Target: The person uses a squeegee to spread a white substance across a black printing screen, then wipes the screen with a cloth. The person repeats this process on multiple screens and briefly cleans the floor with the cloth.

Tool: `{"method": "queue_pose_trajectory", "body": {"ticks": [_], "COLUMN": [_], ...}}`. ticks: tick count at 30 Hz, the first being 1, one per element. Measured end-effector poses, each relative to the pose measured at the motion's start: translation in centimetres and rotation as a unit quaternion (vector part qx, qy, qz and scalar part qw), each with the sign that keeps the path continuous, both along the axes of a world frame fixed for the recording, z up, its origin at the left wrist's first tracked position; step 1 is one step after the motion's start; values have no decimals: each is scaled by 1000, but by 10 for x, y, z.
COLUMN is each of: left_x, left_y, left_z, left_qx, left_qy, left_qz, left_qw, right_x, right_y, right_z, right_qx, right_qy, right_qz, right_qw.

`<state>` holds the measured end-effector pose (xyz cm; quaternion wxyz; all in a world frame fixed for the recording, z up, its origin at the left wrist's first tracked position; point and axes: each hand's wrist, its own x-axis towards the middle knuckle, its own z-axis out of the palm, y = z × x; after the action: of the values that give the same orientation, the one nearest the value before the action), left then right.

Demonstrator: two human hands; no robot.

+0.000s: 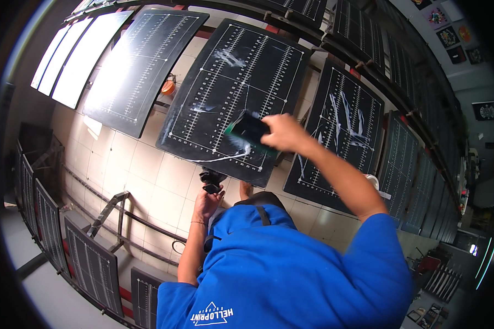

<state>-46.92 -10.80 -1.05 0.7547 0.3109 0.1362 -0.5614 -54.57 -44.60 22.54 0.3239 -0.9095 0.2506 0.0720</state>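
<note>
Here, the right hand [282,133] has its grip clasped around a dark, flat, green-edged tool [249,130], over the near part of a black rectangular board [218,88] bearing white smears [229,58]. Beside the board's near edge, the left hand's [206,204] grip pinches a small black object [209,179].

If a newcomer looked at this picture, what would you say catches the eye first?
Most likely the bright blue shirt filling the lower middle. Above it, the right hand holds a dark, green-edged tool over a black board with white scale marks and pale smears. White panels glare at the upper left.
</note>
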Motion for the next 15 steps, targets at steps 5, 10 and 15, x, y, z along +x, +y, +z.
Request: {"method": "queue_pose_trajectory", "body": {"ticks": [5,10,15], "left_x": [14,22,34], "left_y": [0,3,10], "left_z": [13,20,25], "left_qx": [-8,-36,7], "left_qy": [-14,-13,-2], "left_qz": [-60,-75,-107], "left_qw": [998,996,994], "right_x": [44,73,102], "right_y": [27,-91,-162], "right_z": [-54,-51,-42], "right_qx": [37,-81,-206], "right_qy": [70,81,62], "right_qz": [85,-17,-59], "right_qw": [993,993,975]}}
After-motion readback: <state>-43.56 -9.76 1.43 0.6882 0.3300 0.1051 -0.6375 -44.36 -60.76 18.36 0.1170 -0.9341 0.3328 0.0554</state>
